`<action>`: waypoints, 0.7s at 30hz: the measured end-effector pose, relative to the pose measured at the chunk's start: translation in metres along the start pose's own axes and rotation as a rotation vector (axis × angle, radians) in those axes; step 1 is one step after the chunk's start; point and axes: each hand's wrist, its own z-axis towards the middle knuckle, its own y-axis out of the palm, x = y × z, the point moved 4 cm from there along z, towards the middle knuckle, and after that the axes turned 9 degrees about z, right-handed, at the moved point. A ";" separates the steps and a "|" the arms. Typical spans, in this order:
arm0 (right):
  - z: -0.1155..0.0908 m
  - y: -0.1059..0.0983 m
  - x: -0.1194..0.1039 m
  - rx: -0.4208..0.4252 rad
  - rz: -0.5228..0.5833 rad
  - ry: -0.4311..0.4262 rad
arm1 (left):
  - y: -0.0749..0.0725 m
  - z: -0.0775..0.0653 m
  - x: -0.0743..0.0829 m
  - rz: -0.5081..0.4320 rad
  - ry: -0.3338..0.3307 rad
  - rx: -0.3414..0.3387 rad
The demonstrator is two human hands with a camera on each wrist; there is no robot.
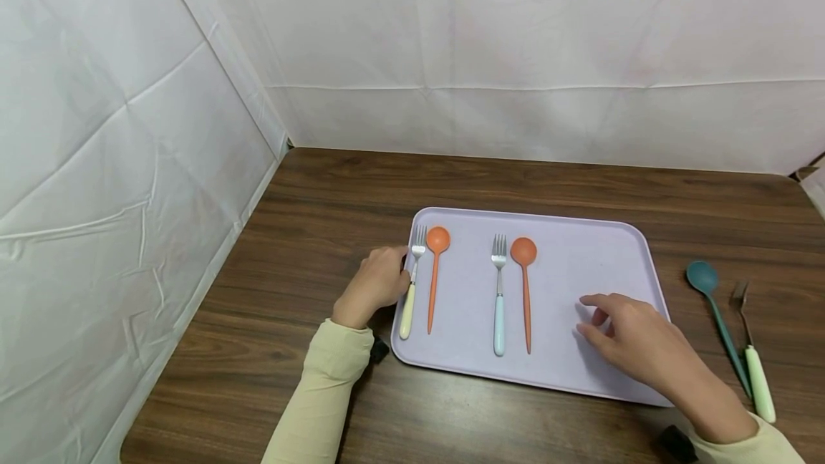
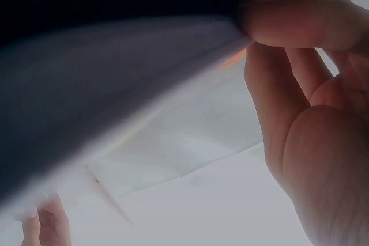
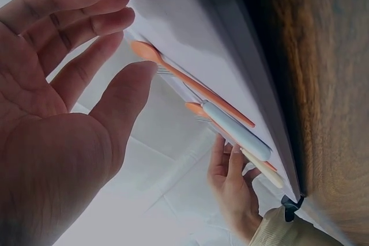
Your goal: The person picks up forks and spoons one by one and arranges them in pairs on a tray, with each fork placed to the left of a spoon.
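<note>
At the left rim of a lilac tray [image 1: 515, 216], my left hand [image 1: 377, 279] grips the edge, and the left wrist view shows thumb and fingers pinching it. My right hand [image 1: 634, 339] hovers over the tray's right part, fingers bent loosely, thumb apart, nothing held. On the tray lie a yellow-handled fork [image 1: 407, 313] beside the left hand, an orange spoon [image 1: 438, 239], a light-blue-handled fork [image 1: 499, 324] and a second orange spoon [image 1: 523, 252]. Their heads all point to the far side. The right wrist view also has the blue handle [image 3: 236, 131] and the left hand [image 3: 233, 191].
Right of the tray, a teal spoon [image 1: 702, 278] and a green-handled fork [image 1: 760, 385] lie on the dark wooden table [image 1: 277, 271], close to the right forearm. White cloth [image 1: 515, 56] hangs behind the table and along its left side.
</note>
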 end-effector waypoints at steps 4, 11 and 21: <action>-0.001 -0.001 0.003 -0.012 0.000 0.013 | 0.001 0.000 0.000 -0.006 -0.007 -0.006; -0.002 -0.002 0.005 -0.009 -0.005 0.017 | -0.001 -0.001 0.000 0.003 -0.011 -0.015; -0.006 -0.006 0.010 -0.013 -0.022 0.061 | -0.002 -0.002 0.001 0.006 -0.004 -0.016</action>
